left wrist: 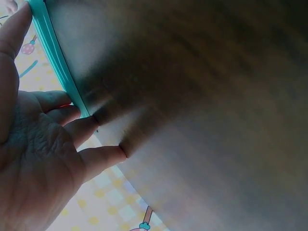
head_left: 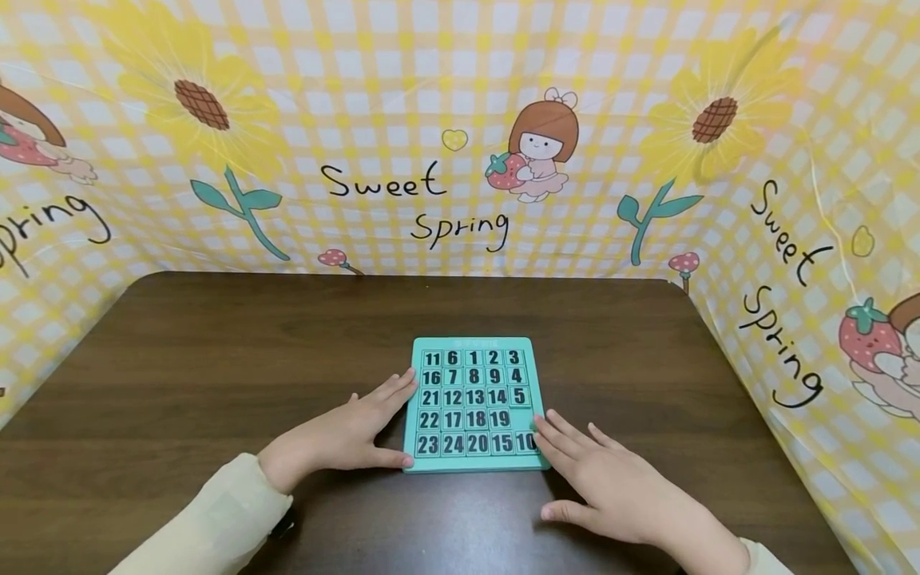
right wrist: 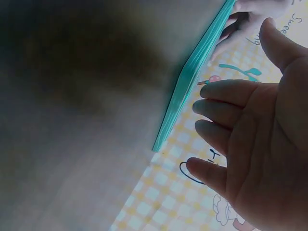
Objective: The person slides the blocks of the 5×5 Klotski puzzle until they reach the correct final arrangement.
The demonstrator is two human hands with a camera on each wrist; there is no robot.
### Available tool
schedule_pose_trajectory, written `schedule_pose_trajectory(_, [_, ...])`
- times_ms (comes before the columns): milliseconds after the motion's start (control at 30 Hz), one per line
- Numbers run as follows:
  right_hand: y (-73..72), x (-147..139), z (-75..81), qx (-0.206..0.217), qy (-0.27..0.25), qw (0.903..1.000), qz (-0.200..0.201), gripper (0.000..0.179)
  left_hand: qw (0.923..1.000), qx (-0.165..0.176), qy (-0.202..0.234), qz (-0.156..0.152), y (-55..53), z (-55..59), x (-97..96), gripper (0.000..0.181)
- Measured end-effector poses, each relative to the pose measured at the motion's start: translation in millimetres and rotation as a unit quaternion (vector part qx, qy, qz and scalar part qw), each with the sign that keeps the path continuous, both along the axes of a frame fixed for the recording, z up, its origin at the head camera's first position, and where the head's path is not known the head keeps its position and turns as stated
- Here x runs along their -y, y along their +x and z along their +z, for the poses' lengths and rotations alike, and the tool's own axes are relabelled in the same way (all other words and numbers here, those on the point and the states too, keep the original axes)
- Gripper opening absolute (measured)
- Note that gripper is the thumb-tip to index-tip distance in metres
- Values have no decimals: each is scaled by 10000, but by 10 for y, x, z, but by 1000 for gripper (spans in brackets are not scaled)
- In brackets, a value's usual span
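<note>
A teal number sliding puzzle (head_left: 474, 464) lies flat on the table, its black-numbered tiles set in rows. A gap (head_left: 521, 418) shows at the right end of the fourth row, below the 5 tile (head_left: 520, 396) and above the 10 tile (head_left: 525, 442). At the puzzle's left side, my left hand (head_left: 345, 431) touches the edge with straight fingertips, its thumb by the lower left corner. My right hand (head_left: 611, 483) has its fingers extended at the right edge, fingertips just overlapping the 10 tile's side in the head view. Its thumb stands apart from the puzzle.
The dark wooden table (head_left: 287, 319) extends around the puzzle. A yellow checked cloth (head_left: 402, 80) with flowers and cartoon figures hangs along the back and both sides.
</note>
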State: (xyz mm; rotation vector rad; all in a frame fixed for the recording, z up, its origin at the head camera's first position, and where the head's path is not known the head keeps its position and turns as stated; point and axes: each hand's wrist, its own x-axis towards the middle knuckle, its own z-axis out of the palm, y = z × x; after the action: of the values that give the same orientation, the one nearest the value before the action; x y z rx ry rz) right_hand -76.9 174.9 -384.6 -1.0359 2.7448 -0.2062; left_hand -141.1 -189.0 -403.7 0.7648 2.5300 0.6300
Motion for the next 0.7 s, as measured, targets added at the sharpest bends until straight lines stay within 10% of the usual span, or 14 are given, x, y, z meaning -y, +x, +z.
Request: schedule_pose_trajectory(700, [-9, 58, -58, 42, 66, 9999, -118, 86, 10000, 0, -39, 20, -4, 2, -10, 104])
